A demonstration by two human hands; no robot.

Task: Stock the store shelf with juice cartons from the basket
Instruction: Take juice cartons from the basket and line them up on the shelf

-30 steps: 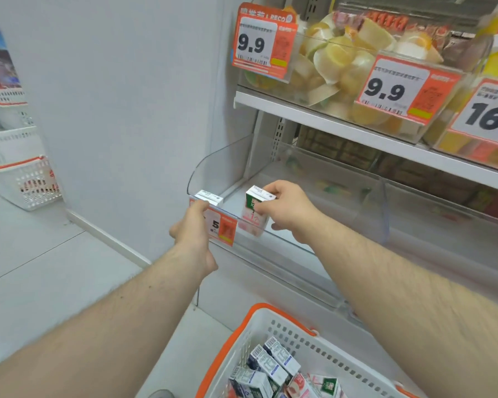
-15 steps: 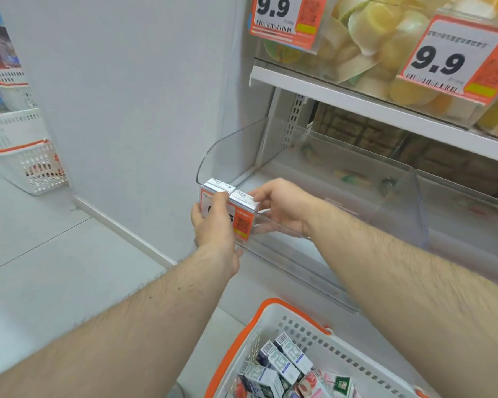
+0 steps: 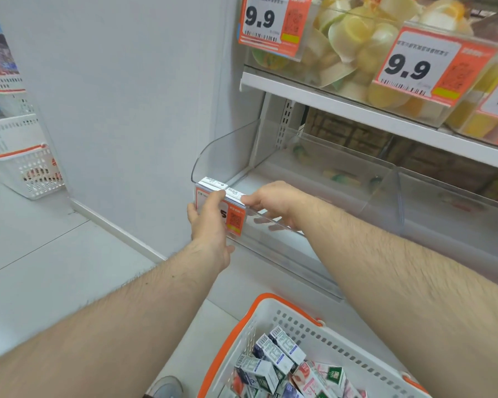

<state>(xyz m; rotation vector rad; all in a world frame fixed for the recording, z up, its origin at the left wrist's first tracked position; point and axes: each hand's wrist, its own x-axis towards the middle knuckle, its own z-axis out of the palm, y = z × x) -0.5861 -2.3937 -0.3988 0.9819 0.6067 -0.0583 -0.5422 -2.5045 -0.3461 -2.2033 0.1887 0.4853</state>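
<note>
Both hands: left hand [image 3: 210, 222] and right hand [image 3: 273, 203] steady two cartons [image 3: 222, 188] | risk: toppling over shelf [image 3: 273, 225] lip if released crooked

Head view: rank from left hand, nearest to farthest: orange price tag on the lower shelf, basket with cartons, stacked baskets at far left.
From the left hand:
1. Orange price tag: on the lower shelf's front edge, directly behind the fingers.
2. Basket with cartons: below and to the right, on the floor.
3. Stacked baskets: far left, past the white wall panel.

cartons [image 3: 285, 366] in basket [image 3: 342, 344], below shelf [image 3: 314, 179]
</note>
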